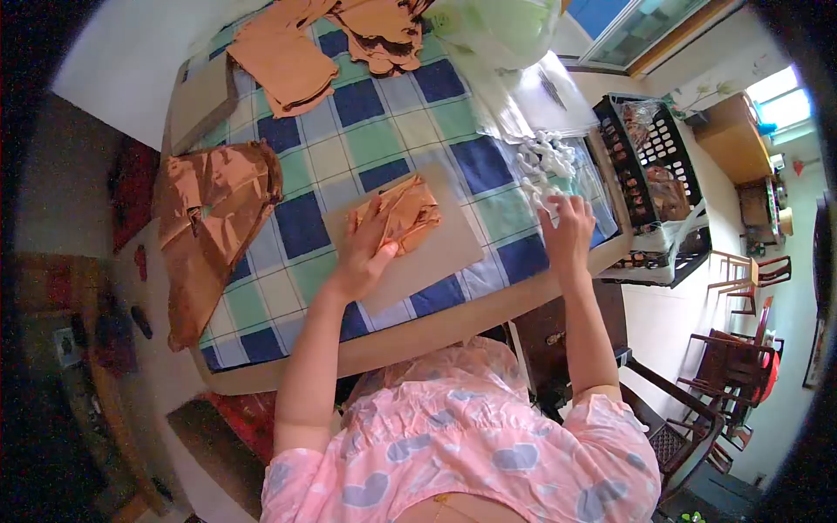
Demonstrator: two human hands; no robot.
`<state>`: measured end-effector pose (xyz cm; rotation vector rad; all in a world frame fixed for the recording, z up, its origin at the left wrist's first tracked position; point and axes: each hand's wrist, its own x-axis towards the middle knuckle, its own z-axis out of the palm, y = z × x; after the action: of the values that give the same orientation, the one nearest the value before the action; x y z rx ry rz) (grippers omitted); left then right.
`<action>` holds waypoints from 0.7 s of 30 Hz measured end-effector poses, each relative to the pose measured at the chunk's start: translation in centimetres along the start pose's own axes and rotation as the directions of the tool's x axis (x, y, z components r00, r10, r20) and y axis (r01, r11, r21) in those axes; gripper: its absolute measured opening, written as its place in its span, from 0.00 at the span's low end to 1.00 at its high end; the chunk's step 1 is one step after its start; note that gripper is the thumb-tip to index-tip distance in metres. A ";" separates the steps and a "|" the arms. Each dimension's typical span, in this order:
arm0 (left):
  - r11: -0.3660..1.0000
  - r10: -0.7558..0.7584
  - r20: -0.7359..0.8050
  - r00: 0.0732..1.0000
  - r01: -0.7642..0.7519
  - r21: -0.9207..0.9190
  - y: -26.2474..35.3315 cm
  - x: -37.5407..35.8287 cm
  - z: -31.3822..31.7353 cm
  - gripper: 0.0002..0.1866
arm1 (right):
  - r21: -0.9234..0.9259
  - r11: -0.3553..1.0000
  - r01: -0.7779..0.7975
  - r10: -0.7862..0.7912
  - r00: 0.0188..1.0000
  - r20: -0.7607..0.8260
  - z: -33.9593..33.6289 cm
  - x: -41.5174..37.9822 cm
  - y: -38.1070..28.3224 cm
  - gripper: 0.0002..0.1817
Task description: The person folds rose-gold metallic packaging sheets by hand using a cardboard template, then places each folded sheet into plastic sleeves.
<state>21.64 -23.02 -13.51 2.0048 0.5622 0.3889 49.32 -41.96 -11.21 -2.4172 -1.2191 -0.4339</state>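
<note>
On the pale board (436,270), better to press lightly and evenly with the left hand (362,248) imo, to stop loose folds springing up in the copper-coloured bundle (414,213). Worth going easy near the corners too, to avoid extra crumpling. With the right hand (567,222), best not to drag at the white tangle (547,157) while steadying with the left. As for layout: bundle partly under spread left fingers, thumb along its near edge, well apart from the right hand. Right fingers parted and bent downward beside the tangle; can't tell if touching.
</note>
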 end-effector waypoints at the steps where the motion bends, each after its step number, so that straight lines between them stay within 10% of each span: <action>1: 1.000 -0.006 0.010 1.000 0.007 -0.011 -0.1 -0.1 -0.1 0.34 | -0.085 0.996 -0.022 0.025 0.999 0.040 0.1 0.0 0.3 0.06; 10: 0.997 0.025 0.025 0.999 -0.027 0.071 0.7 -0.1 -0.6 0.34 | 0.554 0.784 0.279 -0.358 0.933 0.037 2.9 -0.9 -12.4 0.12; 21: 0.997 0.029 0.029 0.999 -0.027 -0.068 -0.4 -0.2 0.0 0.35 | 0.454 0.750 0.481 -0.630 0.729 0.268 2.6 -4.5 -13.8 0.26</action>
<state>21.44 -23.00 -13.85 1.9522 0.4972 0.3895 35.80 -36.34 -12.61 -1.8232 -2.0403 0.1546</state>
